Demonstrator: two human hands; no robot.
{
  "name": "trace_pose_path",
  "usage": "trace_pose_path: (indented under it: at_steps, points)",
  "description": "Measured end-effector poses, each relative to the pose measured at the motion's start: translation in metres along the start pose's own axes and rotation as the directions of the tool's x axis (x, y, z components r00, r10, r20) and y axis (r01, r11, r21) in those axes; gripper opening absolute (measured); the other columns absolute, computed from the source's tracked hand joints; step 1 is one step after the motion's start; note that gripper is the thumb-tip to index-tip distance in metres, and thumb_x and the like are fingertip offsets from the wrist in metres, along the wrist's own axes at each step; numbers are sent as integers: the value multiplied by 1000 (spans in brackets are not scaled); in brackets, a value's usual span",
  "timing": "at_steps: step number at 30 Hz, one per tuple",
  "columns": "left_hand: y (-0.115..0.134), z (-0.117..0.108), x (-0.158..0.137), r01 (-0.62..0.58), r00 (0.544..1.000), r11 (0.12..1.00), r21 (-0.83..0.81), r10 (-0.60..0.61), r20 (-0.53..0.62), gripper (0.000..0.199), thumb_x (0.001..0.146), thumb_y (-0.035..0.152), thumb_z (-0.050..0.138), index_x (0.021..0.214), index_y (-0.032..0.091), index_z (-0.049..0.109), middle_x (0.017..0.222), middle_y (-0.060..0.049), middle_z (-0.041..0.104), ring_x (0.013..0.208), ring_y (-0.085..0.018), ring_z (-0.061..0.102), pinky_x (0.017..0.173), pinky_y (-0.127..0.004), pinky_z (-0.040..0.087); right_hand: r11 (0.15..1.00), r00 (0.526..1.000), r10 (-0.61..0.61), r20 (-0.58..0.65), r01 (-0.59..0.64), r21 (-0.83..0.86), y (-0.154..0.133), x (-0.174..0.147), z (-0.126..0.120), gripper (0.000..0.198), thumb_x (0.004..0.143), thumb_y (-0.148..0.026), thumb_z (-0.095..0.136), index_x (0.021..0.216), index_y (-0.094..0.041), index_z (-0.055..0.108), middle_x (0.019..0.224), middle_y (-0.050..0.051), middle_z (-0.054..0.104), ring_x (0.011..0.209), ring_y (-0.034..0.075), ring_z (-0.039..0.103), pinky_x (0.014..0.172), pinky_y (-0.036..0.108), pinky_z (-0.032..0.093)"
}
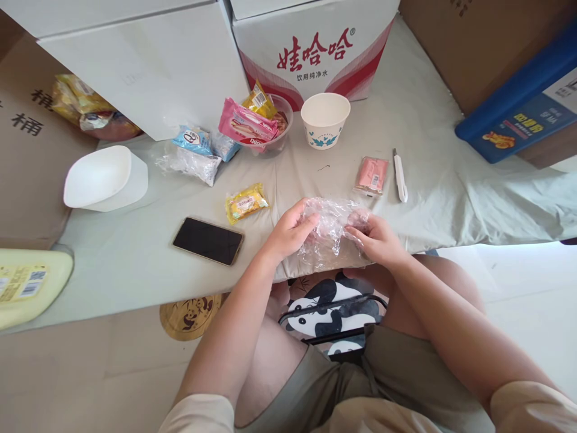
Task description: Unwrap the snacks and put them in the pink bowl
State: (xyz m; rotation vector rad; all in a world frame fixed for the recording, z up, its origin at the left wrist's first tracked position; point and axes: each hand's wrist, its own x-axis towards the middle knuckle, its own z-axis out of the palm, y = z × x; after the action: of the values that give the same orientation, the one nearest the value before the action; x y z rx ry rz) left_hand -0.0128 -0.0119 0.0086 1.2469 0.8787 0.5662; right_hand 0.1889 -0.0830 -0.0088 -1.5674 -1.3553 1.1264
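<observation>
A crumpled sheet of clear plastic film (pixel 332 228) is stretched between my two hands at the near edge of the table. My left hand (pixel 294 231) is closed on its left side, thumb on top. On the right side, my right hand (pixel 376 237) pinches the film too. Just beyond the hands lie a pink wrapped packet (pixel 372 175) and a white utility knife (pixel 399 176). To the left are a yellow snack packet (pixel 247 203) and a dark phone (pixel 208 240).
Behind stand a paper cup (pixel 325 123), a clear bowl (pixel 282 135) with snack packets, and a white carton with red writing (pixel 311 57). Left are blue-white packets (pixel 193 141) and a white container (pixel 106 178). A blue box (pixel 518 102) leans at right; a yellow bottle (pixel 31 285) lies at left.
</observation>
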Motion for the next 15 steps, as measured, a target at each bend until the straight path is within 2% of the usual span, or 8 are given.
trace_pose_path:
  at_steps: [4, 10, 15]
  points:
    - [0, 0, 0, -19, 1000, 999, 31, 19, -4, 30, 86, 39, 62, 108, 19, 59, 86, -4, 70, 67, -15, 66, 57, -25, 54, 1000, 1000, -8, 4, 8, -25, 0, 0, 0, 34, 80, -51, 62, 77, -19, 52, 68, 0, 52, 62, 13, 47, 57, 28, 38]
    - [2, 0, 0, -27, 1000, 998, 65, 27, 0, 27, 86, 36, 61, 106, 18, 58, 83, -4, 70, 69, -16, 65, 57, -24, 53, 997, 999, -43, 13, 43, -57, 0, 0, 0, 31, 82, -49, 60, 76, -19, 52, 69, 1, 55, 64, 14, 49, 60, 29, 39]
    - [3, 1, 0, -26, 1000, 993, 114, 27, -4, 26, 86, 33, 58, 107, 17, 58, 80, -3, 69, 67, -15, 65, 59, -24, 52, 995, 1000, -22, 23, 24, -102, -1, -1, 0, 32, 82, -50, 58, 77, -18, 55, 70, 3, 57, 65, 16, 52, 61, 30, 40]
